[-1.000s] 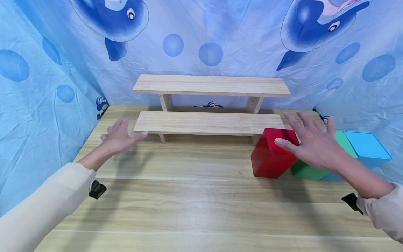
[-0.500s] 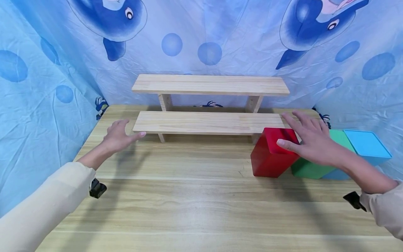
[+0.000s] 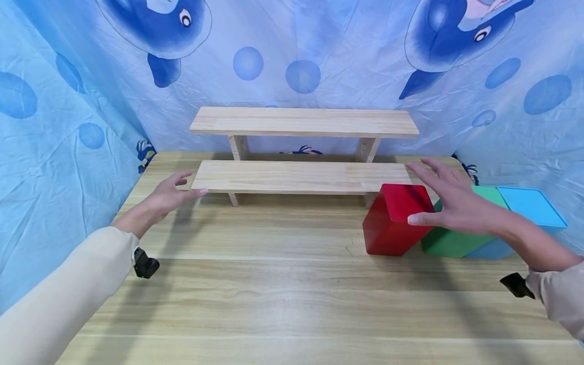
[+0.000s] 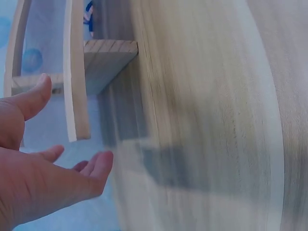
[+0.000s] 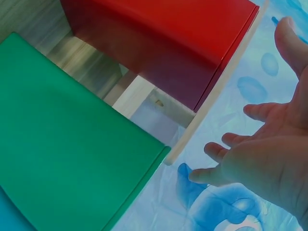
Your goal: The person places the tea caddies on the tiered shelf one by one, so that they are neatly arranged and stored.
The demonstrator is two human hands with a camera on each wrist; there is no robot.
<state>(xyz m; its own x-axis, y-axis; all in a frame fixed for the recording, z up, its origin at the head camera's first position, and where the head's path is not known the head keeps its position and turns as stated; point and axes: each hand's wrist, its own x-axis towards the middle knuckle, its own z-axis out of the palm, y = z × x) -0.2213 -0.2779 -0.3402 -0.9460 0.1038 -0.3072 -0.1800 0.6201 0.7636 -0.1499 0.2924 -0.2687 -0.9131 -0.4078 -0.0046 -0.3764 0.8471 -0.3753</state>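
My left hand [image 3: 170, 196] hovers beside the left end of the lower board [image 3: 296, 176] of a two-tier wooden shelf, fingers loosely bent and thumb apart, holding nothing. In the left wrist view, a gap separates that hand [image 4: 53, 178] from the board's end. Over on the right, my right hand [image 3: 463, 205] is spread above a red box [image 3: 388, 230] and a green box [image 3: 449, 246]. The right wrist view has its fingers apart from the red box [image 5: 163, 38] and the green box [image 5: 72, 139]. Behind the right forearm stands a light blue box [image 3: 531, 208].
The upper shelf board [image 3: 301, 121] stands behind and above the lower one. Shelf and boxes are on a wood-grain table [image 3: 283, 299]. A blue curtain [image 3: 347, 61] printed with dolphins and dots closes off the back and sides.
My left hand has turned slightly, its fingers shifting inward. My right hand's thumb has dropped a little, and its fingers are less spread in the head view. The boxes and shelf have stayed put.
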